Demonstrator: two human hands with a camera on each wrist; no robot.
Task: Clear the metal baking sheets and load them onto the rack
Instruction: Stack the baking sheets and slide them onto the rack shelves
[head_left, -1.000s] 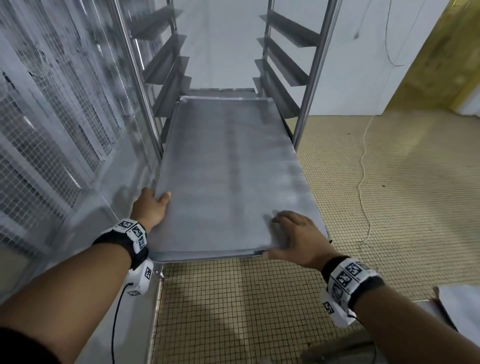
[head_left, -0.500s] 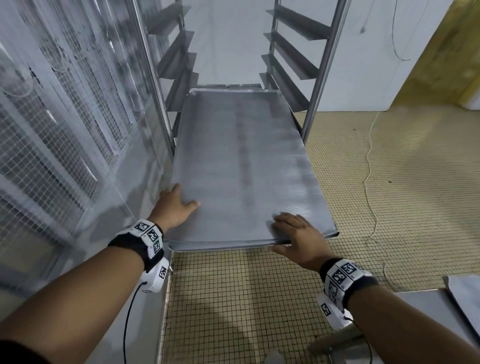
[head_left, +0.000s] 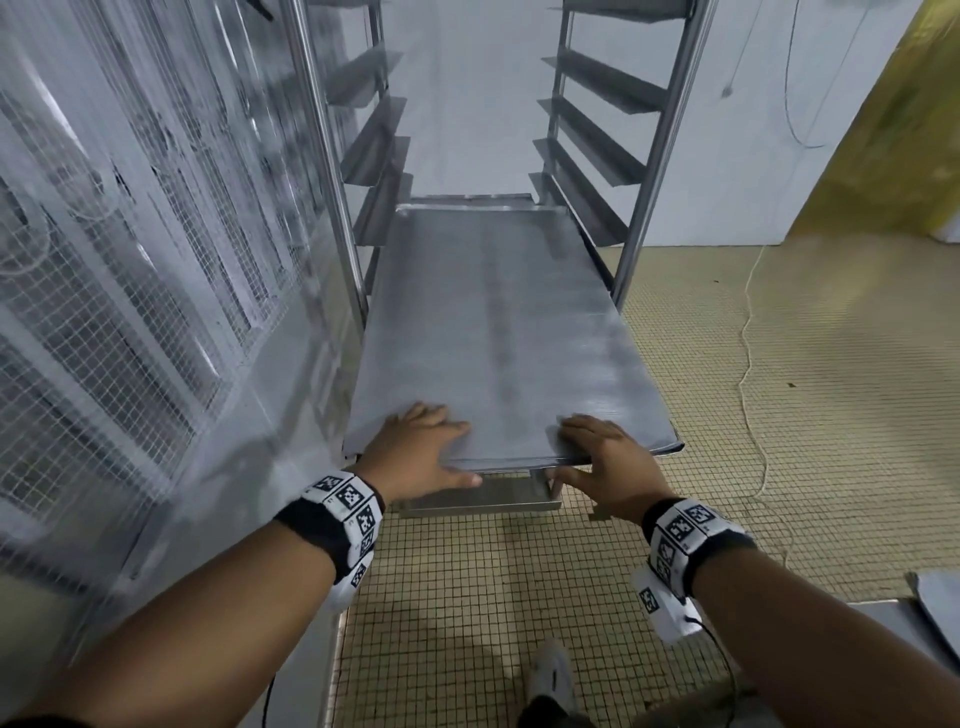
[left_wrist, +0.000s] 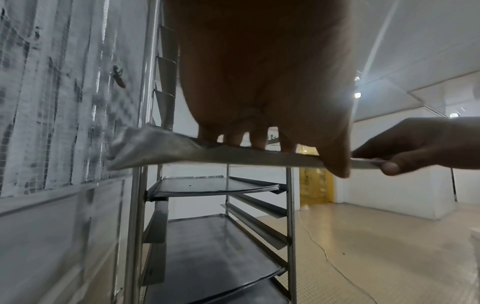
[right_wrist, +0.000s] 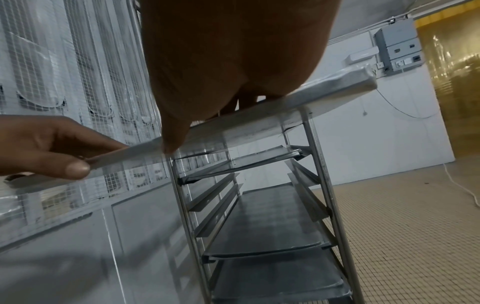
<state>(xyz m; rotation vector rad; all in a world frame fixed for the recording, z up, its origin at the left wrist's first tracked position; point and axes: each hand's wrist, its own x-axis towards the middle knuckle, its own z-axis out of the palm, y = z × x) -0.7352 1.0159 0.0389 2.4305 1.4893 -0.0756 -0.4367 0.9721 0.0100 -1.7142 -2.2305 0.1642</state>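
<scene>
A metal baking sheet (head_left: 498, 322) is held at its near edge by both hands, its far part lying between the uprights of the rack (head_left: 649, 156) while the near end projects out over the tiled floor (head_left: 779, 415). The left hand (head_left: 421, 452) is laid on the near left part of the sheet, with the fingers spread flat on top and the thumb brought under the rim, so that the edge is pinched. The right hand (head_left: 608, 467) is placed likewise at the near right part, fingers on top and thumb beneath the rim; this pinch is seen plainly from the left wrist camera, where the thumb (left_wrist: 389, 167) is pressed against the underside of the edge. In the wrist views, the sheet's edge (right_wrist: 259, 115) is seen level with a slot high on the rack, and further sheets (left_wrist: 213, 185) are seen already seated on lower rails, one just below and others (right_wrist: 265, 222) further down. A wire-mesh panel (head_left: 130, 312) stands just beside the rack on the left. A thin cord (head_left: 748, 332) trails across the floor to the right.
</scene>
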